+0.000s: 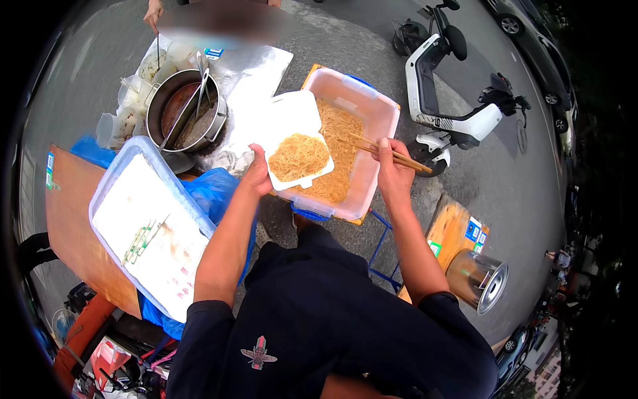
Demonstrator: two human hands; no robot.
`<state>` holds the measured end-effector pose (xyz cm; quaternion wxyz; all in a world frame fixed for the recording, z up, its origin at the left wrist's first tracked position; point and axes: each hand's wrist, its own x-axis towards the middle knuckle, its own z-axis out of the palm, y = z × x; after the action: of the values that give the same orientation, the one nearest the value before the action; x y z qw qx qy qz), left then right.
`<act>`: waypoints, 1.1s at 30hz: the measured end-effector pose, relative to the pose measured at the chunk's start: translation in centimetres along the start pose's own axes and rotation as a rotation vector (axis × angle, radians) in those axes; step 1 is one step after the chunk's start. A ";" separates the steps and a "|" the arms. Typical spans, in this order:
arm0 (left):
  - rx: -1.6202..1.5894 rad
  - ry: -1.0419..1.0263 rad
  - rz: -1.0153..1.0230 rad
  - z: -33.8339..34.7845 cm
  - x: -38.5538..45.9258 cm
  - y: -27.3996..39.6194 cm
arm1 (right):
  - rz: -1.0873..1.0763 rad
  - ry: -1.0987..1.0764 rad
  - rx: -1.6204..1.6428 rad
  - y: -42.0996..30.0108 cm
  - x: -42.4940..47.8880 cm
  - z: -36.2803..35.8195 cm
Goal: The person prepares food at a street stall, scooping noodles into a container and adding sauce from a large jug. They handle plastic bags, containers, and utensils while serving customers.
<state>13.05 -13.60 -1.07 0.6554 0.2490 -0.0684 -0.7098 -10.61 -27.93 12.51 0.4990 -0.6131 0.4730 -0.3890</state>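
Observation:
My left hand [256, 172] grips the left side of a white foam takeaway box [294, 110] with its lid flipped up. A mound of thin yellow noodles [299, 157] fills the box's base. The box is held over the left part of a large clear plastic tub [381, 112], which holds more loose noodles [341, 124]. In my right hand [395, 169] is a pair of wooden chopsticks [386, 152], at the tub's right wall. Their tips lie over the noodles in the tub, just right of the box, with no noodles plainly lifted between them.
A divided steel pot [219, 124] with ladles and dark broth stands left, beside several sauce tubs [107, 129]. Nearer me is a white-covered bin [94, 204] with wrapped chopsticks. Another person's hand [153, 15] works at the sauces. A scooter [416, 90] and steel canister [468, 277] are right.

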 end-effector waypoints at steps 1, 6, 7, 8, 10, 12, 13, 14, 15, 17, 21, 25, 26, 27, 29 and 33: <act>0.016 0.003 -0.014 -0.2 0.2 -0.3 | 0.231 0.034 0.234 2.4 0.6 -0.1; 0.060 -0.020 -0.021 0.5 -0.3 -0.7 | 0.761 0.280 0.932 9.1 1.9 -1.1; 0.051 -0.002 -0.010 0.5 -0.5 -0.6 | 0.736 0.264 0.980 8.8 2.0 -1.5; 0.042 0.016 0.002 0.5 -0.7 -0.5 | 0.709 0.248 1.027 8.4 2.2 -2.5; 0.030 0.051 0.017 0.0 -1.1 0.1 | 0.663 0.229 1.090 6.5 2.4 -3.7; 0.072 0.071 0.063 -0.1 -1.0 0.7 | 0.615 0.184 1.078 4.8 2.7 -4.9; 0.093 0.083 0.091 -0.1 -1.1 1.2 | 0.591 0.166 1.079 4.2 2.9 -5.1; 0.066 0.083 0.099 -0.2 -1.1 1.4 | 0.571 0.165 1.046 3.7 3.0 -5.3; 0.042 0.082 0.114 -0.5 -1.0 1.7 | 0.531 0.174 1.003 4.0 3.0 -5.6; 0.013 0.066 0.161 -0.8 -0.5 3.2 | 0.436 0.163 0.941 5.4 3.6 -5.0; -0.153 0.058 0.288 -1.5 1.3 6.5 | 0.226 -0.010 -0.014 13.1 2.9 -1.7; -0.232 0.232 0.432 -4.7 2.9 11.1 | -0.237 -0.394 -0.589 18.2 1.1 3.9; -0.191 0.243 0.463 -5.2 3.2 12.5 | -0.293 -0.459 -0.645 19.6 0.7 5.6; -0.150 0.252 0.491 -5.5 3.4 14.0 | -0.350 -0.520 -0.702 20.7 0.6 7.2; -0.161 0.305 0.586 -5.2 3.8 16.4 | -0.372 -0.639 -0.822 25.2 1.0 8.8; -0.208 0.258 0.571 -3.3 4.8 19.0 | -0.202 -0.704 -0.979 33.1 1.7 6.8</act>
<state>31.50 -20.00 2.85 0.8532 0.2392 0.0210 -0.4631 -10.07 -29.67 -21.32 0.2464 -0.9049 0.3430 0.0538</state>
